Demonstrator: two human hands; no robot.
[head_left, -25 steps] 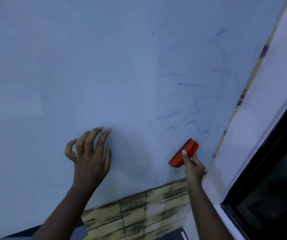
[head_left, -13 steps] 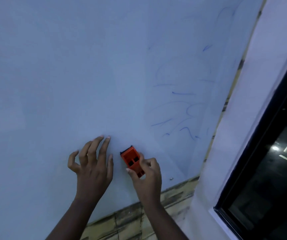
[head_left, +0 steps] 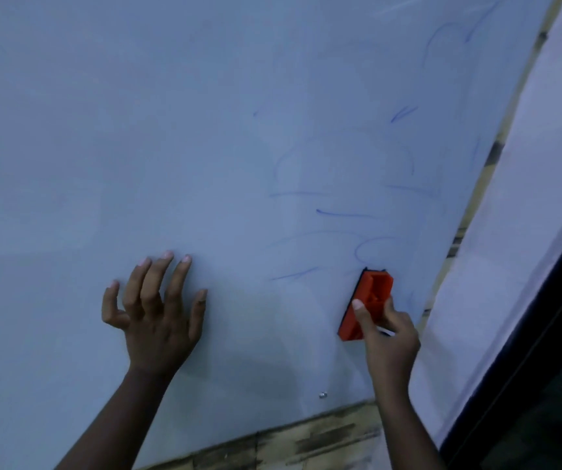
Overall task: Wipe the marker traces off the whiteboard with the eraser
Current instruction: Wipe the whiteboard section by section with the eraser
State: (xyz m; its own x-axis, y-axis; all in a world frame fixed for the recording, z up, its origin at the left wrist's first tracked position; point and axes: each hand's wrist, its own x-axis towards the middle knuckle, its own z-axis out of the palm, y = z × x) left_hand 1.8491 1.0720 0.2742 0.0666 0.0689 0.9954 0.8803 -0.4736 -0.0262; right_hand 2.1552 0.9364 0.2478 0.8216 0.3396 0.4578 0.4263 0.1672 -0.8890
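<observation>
A large whiteboard (head_left: 137,130) fills most of the view. Faint blue marker traces (head_left: 344,213) spread over its right part. My right hand (head_left: 386,337) grips an orange eraser (head_left: 369,300) and presses it flat against the board near the lower right corner, just under a curved blue stroke (head_left: 371,249). My left hand (head_left: 154,310) rests on the board to the left of the eraser, fingers spread, holding nothing.
A stained tiled wall (head_left: 306,439) shows below the board's bottom edge. A small screw (head_left: 322,395) sits near that edge. A white wall strip (head_left: 510,266) and a dark window frame (head_left: 543,334) run along the right.
The eraser swept left to beside my left hand, then back right and up to the lower marker strokes, wiping some away. My left hand stayed in place.
</observation>
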